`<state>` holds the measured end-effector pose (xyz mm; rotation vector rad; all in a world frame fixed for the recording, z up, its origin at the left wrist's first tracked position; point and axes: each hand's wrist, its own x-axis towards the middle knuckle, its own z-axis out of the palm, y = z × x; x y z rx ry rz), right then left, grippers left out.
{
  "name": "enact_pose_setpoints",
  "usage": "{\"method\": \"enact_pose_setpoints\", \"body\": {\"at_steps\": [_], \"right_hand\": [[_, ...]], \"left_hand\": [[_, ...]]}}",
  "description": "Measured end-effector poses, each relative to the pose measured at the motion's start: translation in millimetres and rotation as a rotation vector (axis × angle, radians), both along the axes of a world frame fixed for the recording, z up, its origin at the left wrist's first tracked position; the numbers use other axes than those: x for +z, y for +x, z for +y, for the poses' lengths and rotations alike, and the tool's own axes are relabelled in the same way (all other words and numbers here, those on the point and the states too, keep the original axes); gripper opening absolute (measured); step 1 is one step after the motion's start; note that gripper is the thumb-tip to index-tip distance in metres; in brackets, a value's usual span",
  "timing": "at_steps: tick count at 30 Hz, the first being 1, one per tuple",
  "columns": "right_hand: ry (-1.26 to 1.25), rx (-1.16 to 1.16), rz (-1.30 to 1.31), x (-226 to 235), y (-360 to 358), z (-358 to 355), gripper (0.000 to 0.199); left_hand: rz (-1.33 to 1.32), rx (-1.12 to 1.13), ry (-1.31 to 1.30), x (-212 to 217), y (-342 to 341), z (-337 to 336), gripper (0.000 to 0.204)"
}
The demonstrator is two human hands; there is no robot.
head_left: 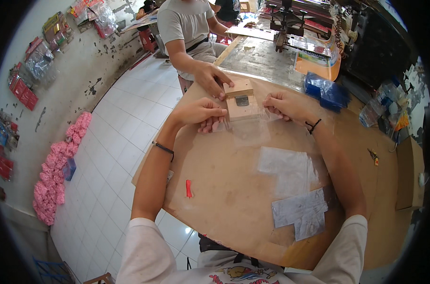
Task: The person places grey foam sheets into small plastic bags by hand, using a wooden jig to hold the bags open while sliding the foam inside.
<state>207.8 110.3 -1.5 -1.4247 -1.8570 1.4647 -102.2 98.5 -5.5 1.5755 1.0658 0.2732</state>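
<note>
A clear plastic sheet (250, 133) stretches between my hands, just in front of a small wooden block (243, 112). On its left side my left hand (206, 115) pinches the film with fingers closed. My right hand (282, 107) is also closed, holding the film's right side. The block has a raised back piece and a dark metal plate (242, 100) set in its middle. A co-worker's hand (212, 78) rests against the block's left rear. Nearer to me, two cross-shaped plastic cutouts, one clear (288, 165) and one greyish (297, 213), lie on the brown tabletop (224, 165).
A small red strip (188, 188) lies left on the table. Blue plastic packets (324, 91) sit at back right, with a clamp-like machine (286, 23) beyond. Keys (374, 157) and a cardboard box (410, 173) are far right. Pink bundles (59, 165) line the left wall.
</note>
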Motion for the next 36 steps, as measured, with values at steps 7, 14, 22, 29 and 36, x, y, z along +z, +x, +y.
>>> {"method": "enact_pose_setpoints", "body": {"at_steps": [7,14,22,29,36], "right_hand": [[0.075,-0.158,0.102,-11.0,-9.4,0.8,0.022],[0.223,-0.137,0.270,-28.7,-3.1,9.0,0.029],[0.237,-0.115,0.264,-31.2,0.1,11.4,0.029],[0.200,-0.134,0.266,-30.2,-1.9,10.2,0.029],[0.217,-0.129,0.260,-31.3,-5.6,10.0,0.030]], "left_hand": [[-0.064,0.087,-0.013,-3.5,-3.2,2.2,0.038],[-0.106,0.131,-0.014,-5.4,-4.1,2.2,0.037],[-0.102,0.151,-0.067,-8.9,-6.6,4.7,0.036],[-0.130,0.129,-0.087,-7.6,-7.2,5.0,0.034],[-0.119,0.127,-0.076,-8.3,-11.0,5.1,0.033]]}}
